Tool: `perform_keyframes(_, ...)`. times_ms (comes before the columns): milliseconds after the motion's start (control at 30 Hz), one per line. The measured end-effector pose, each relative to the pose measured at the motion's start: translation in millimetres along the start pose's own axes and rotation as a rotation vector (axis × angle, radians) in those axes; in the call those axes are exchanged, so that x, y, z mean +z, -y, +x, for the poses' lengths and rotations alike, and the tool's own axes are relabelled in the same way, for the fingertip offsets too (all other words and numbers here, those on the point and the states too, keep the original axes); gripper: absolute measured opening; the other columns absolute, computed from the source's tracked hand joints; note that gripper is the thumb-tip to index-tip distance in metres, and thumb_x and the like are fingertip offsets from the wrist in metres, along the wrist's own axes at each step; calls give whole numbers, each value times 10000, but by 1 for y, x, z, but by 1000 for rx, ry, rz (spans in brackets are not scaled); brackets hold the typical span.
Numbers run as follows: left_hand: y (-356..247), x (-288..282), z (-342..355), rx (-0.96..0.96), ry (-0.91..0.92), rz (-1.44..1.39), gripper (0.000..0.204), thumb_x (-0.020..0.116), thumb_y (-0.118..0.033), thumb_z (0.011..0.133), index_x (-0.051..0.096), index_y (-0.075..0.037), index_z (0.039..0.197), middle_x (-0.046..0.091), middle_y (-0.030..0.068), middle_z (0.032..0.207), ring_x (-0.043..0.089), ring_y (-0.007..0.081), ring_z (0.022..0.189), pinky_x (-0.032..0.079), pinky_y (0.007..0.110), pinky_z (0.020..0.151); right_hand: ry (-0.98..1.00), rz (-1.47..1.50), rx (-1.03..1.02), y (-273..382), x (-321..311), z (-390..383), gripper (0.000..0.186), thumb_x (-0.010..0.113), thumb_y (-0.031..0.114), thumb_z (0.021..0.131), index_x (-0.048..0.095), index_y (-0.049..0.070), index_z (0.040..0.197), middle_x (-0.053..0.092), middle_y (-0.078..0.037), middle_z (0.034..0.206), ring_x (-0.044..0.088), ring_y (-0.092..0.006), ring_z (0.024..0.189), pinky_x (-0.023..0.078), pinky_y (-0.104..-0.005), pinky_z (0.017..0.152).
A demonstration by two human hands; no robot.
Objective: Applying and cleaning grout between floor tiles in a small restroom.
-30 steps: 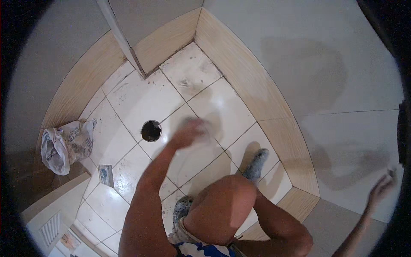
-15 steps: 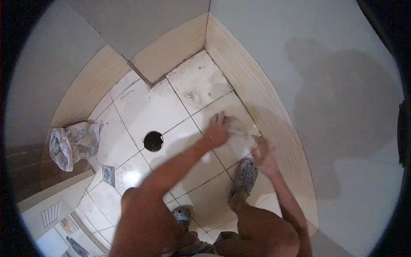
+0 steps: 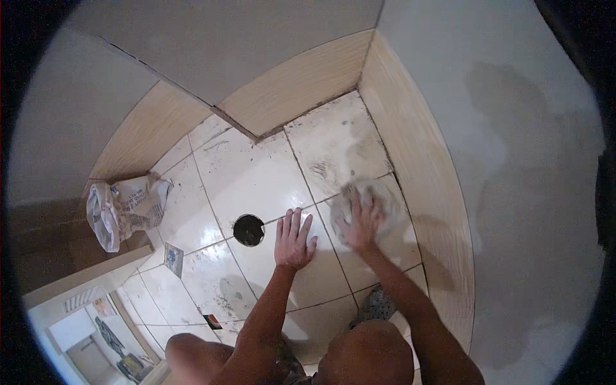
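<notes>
My left hand (image 3: 295, 240) lies flat on a white floor tile (image 3: 240, 160) beside a round dark drain hole (image 3: 248, 230), its fingers apart and holding nothing I can see. To its right, my right hand (image 3: 359, 218) rests with spread fingers on a blurred pale grey cloth-like thing (image 3: 385, 202), pressed on the tile near the skirting. The tiles carry grime marks and smudges. A speckled shoe (image 3: 377, 301) shows under my right forearm, next to my bare knee.
Beige wood-look skirting (image 3: 436, 192) runs below grey walls (image 3: 526, 256), with a jutting corner at the back. A crumpled white sack (image 3: 125, 208) lies at the left. A small square plate (image 3: 173, 258) sits near a low ledge (image 3: 86, 274). A doorway area (image 3: 96, 340) holds assorted items.
My left hand has moved left and down from the pale thing onto bare tile. My right hand has moved up and left onto that thing. The view has shifted.
</notes>
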State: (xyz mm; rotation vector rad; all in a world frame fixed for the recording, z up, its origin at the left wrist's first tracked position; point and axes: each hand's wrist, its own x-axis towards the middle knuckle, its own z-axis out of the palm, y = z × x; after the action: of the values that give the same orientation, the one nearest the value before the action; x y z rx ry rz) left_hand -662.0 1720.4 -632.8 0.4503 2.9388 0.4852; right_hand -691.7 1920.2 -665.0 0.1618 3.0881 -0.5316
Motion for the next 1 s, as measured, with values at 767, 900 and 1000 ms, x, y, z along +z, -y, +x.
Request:
perform_keyframes(767,9,28,4,1,-69,-81,537,561,-300,816,486,-61,1291,477,215,1322,406,444,1259,274,611,1050,147,544,-352,117,91,88,365,588,59,775,632,87,1137,571,-132,1219,522,-308,1137,369,-457,992)
perform_keyframes(900,21,25,-11,3,-158,-96,505,561,-308,817,511,-38,1241,504,220,1255,415,459,1234,266,617,1051,349,1036,-474,190,-1,119,370,583,2,732,651,135,1070,629,-132,1010,547,-311,1058,418,-471,926)
perform_keyframes(1000,13,17,0,-55,-105,-71,577,510,-317,844,454,-14,1332,406,246,1405,339,445,1324,184,610,1105,-128,431,-197,113,-40,124,444,580,-33,719,619,98,1141,620,-131,1068,547,-314,1015,420,-486,868)
